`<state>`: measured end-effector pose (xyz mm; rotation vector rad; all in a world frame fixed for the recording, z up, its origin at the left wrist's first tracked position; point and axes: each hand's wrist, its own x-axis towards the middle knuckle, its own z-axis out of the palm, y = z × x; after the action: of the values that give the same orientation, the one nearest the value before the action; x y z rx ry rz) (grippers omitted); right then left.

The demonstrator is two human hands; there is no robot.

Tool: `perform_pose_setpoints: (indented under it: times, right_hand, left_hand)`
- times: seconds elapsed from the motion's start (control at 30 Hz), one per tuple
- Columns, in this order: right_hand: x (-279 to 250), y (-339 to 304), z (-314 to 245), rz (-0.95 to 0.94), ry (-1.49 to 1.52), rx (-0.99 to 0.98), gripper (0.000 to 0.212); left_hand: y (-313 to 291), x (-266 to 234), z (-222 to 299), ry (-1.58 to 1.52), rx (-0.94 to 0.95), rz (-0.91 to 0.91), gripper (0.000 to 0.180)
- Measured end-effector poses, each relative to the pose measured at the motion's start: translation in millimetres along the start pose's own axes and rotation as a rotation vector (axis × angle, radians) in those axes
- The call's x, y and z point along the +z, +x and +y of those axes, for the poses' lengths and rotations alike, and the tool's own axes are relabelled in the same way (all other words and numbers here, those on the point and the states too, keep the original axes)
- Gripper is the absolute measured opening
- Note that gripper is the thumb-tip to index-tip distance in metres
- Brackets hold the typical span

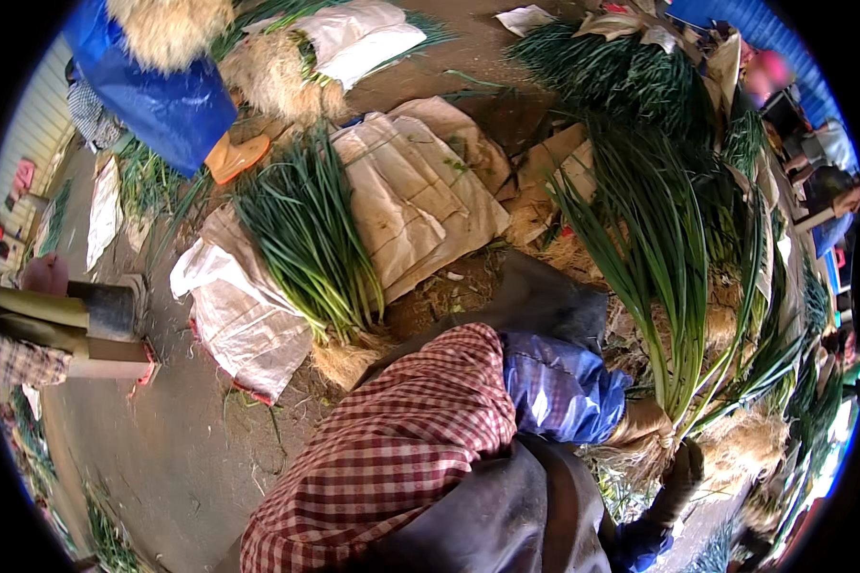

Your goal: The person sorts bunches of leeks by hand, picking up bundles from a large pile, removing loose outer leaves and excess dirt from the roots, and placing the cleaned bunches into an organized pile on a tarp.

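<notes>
My left hand (643,423), in a brown glove below a shiny blue sleeve cover, is closed around the lower stalks of some green onions (674,315). Their long green leaves fan upward and to the left, and pale roots hang below the glove. Close beside those roots is my right hand (680,477), in a dark glove with a blue cuff. Its fingers are in shadow, so their grip is unclear. A heap of pale, stringy roots (741,444) lies just right of both hands. Left of my arm, a thick bunch of green onions (311,234) lies on sacking, roots toward me.
Beige woven sacks (420,196) cover the floor ahead. More green onions (631,76) are piled at the far right. A person in a blue apron (158,100) stands far left, beside an orange boot (237,158). Another person's dark boot (115,307) is at the left.
</notes>
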<state>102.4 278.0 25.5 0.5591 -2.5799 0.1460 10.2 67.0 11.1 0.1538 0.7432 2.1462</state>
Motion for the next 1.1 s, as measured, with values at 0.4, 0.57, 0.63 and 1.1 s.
perform_pose_setpoints:
  times: [0.4, 0.57, 0.63, 1.1]
  right_hand:
    - [-62.6, -22.7, -12.7, -0.277, 0.355, 1.077, 0.031]
    - [-38.1, -58.1, 1.2, -0.171, 0.167, 0.562, 0.031]
    - [-43.3, -46.9, -10.8, -0.172, 0.212, 0.591, 0.030]
    - [105.6, 17.7, -16.3, 0.304, 1.461, 0.859, 0.062]
  left_hand:
    - [13.0, -15.5, 17.8, -0.114, -0.056, 0.033, 0.029]
    - [19.6, -11.3, -9.4, 0.162, -0.024, 0.099, 0.023]
    - [9.0, -11.0, -8.1, 0.147, -0.032, 0.084, 0.023]
    - [6.9, -38.8, 10.6, -0.172, -0.309, -0.242, 0.040]
